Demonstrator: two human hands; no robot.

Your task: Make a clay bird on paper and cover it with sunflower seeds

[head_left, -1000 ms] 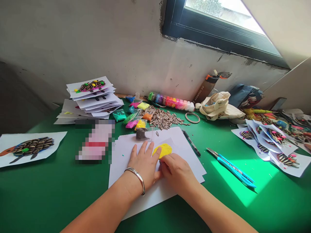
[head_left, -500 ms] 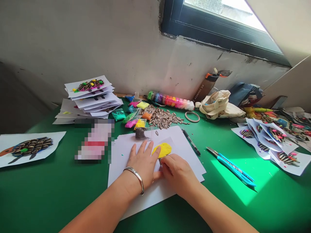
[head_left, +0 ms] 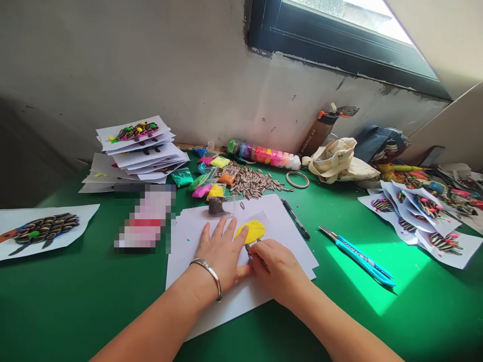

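Note:
A flattened yellow clay oval [head_left: 250, 232] sits on white paper [head_left: 219, 317], with two short dark clay strips below its lower edge. My left hand [head_left: 222, 251], wearing a silver bangle, lies flat with fingers spread, its index fingertip at the oval's left side. Beside it, my right hand [head_left: 277, 271] is closed in a pinch at the lower end of the left dark clay strip [head_left: 248, 248]. Its fingers partly cover that strip. Just beyond my left fingertips is a small bag of dark clay [head_left: 217, 205].
Sunflower seeds [head_left: 251, 182] and colourful clay bags [head_left: 181, 177] lie behind the paper. To the right are a black pen [head_left: 295, 218] and a blue utility knife [head_left: 362, 259] with its blade showing. Seed-decorated cards [head_left: 426, 216] lie far right; a card stack [head_left: 141, 156] stands back left.
The whole view has shifted slightly. My left hand stays flat and my right hand stays pinched at the strip; a little more of the dark strips shows under the yellow oval.

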